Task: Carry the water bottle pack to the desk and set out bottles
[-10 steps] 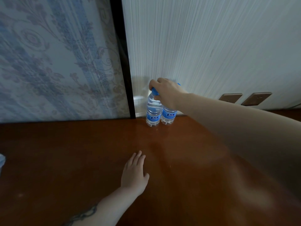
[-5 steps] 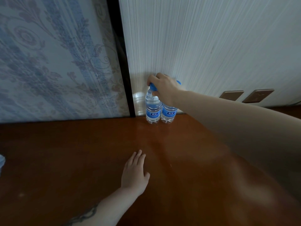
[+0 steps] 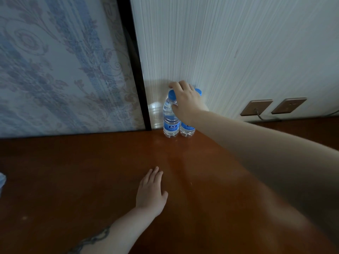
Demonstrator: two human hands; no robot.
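Two clear water bottles with blue caps and blue labels stand upright side by side at the back of the brown desk (image 3: 73, 171), against the white wall. The left bottle (image 3: 171, 123) shows its cap; the right bottle (image 3: 187, 130) is mostly hidden behind my right hand (image 3: 187, 101). That hand lies over both bottle tops, thumb on the left bottle's neck and fingers arched above its cap. My left hand (image 3: 150, 191) lies flat on the desk, fingers together, holding nothing. No bottle pack is visible.
Two bronze wall sockets (image 3: 256, 107) (image 3: 289, 105) sit right of the bottles, the nearer one with a cable plugged in. A floral patterned panel (image 3: 55, 70) with a black edge stands at the back left. A pale blue object (image 3: 2, 180) pokes in at the left edge.
The bottles have been moved back against the wall and stand on the desk. My right hand's fingers have lifted, uncovering the left bottle's cap. The left hand stayed still.
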